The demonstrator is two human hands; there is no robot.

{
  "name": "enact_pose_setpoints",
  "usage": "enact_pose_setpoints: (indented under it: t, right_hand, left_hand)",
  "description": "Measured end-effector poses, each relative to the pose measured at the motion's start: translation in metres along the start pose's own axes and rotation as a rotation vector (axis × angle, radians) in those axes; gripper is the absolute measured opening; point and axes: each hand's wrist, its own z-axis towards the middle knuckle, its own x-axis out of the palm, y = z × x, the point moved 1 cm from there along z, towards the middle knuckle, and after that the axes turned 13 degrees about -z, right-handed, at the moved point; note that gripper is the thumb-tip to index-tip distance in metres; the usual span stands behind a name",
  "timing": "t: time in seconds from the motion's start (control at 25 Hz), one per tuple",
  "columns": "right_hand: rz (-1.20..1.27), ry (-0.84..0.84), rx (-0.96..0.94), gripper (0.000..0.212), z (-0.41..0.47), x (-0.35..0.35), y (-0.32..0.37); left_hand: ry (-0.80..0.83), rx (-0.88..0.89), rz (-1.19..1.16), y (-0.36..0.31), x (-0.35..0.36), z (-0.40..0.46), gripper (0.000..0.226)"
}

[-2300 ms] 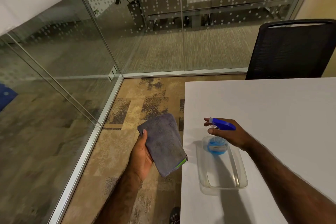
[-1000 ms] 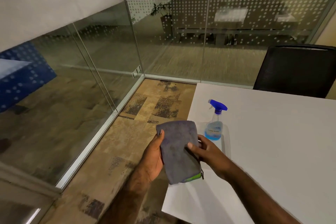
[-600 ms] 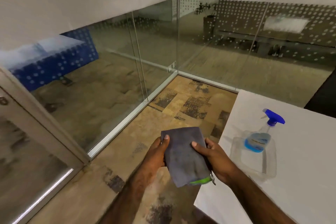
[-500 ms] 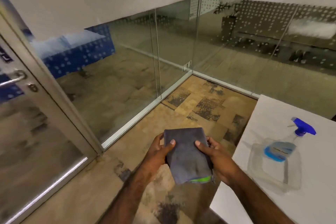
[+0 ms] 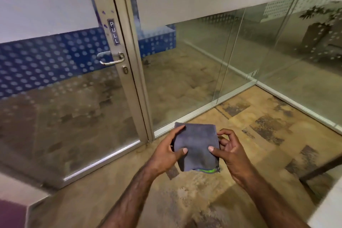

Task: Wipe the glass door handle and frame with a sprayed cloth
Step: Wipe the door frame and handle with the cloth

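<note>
Low in the middle of the view, the cloth (image 5: pixel 196 146), a folded grey pad with a green strip showing along its near edge, is held flat between both hands above the floor (image 5: pixel 240 116). On its near-left side the left hand (image 5: pixel 166 151) clamps it, thumb pressed on the top face and a forefinger laid along the far left corner. From the right, the right hand (image 5: pixel 231 152) pinches the opposite edge, thumb on top of the cloth and the other fingers curled at or under the right edge; how far they reach beneath is hidden. Between the two thumbs the cloth lies level, its top face toward the camera. Beyond it to the left stands the glass door, its metal frame (image 5: pixel 129 72) rising just past the cloth's far left corner. Well apart from both hands, the handle (image 5: pixel 112 58), a silver lever, sits higher on the frame, with a keyhole (image 5: pixel 125 70) just under it and a PULL plate (image 5: pixel 113 32) above. Glass panels (image 5: pixel 231 57) run off to the right and meet at a corner. At the lower right edge, a pale corner of the desk (image 5: pixel 329 205) shows.
</note>
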Motion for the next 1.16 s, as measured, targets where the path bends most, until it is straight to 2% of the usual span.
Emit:
enact_pose_setpoints:
  t: [0.12, 0.32, 0.56, 0.68, 0.88, 1.0, 1.08, 1.16]
  right_hand:
    - [-0.041, 0.077, -0.089, 0.049, 0.014, 0.032, 0.014]
    - [-0.134, 0.152, -0.175, 0.041, 0.046, 0.073, 0.028]
    - [-0.140, 0.414, -0.109, 0.069, 0.098, 0.106, 0.024]
    - [-0.169, 0.487, -0.133, 0.072, 0.134, 0.121, 0.023]
    - [-0.335, 0.450, -0.211, 0.048, 0.211, 0.135, 0.033]
    - [-0.448, 0.450, -0.337, 0.039, 0.251, 0.139, 0.052]
    - [-0.430, 0.457, -0.349, 0.027, 0.275, 0.140, 0.063]
    - [-0.343, 0.516, -0.300, 0.015, 0.294, 0.145, 0.070]
  left_hand:
    - [-0.076, 0.044, 0.029, -0.008, -0.037, -0.005, 0.068]
    - [-0.189, 0.077, 0.120, -0.020, -0.083, -0.009, 0.067]
    - [-0.294, 0.105, 0.320, -0.026, -0.131, 0.006, 0.061]
    - [-0.293, 0.074, 0.356, -0.030, -0.154, 0.023, 0.054]
    - [-0.254, 0.002, 0.303, -0.052, -0.182, 0.070, 0.034]
    - [-0.238, -0.007, 0.388, -0.064, -0.193, 0.099, 0.024]
    - [-0.247, -0.003, 0.447, -0.069, -0.200, 0.116, 0.022]
    - [-0.259, 0.025, 0.387, -0.074, -0.204, 0.131, 0.025]
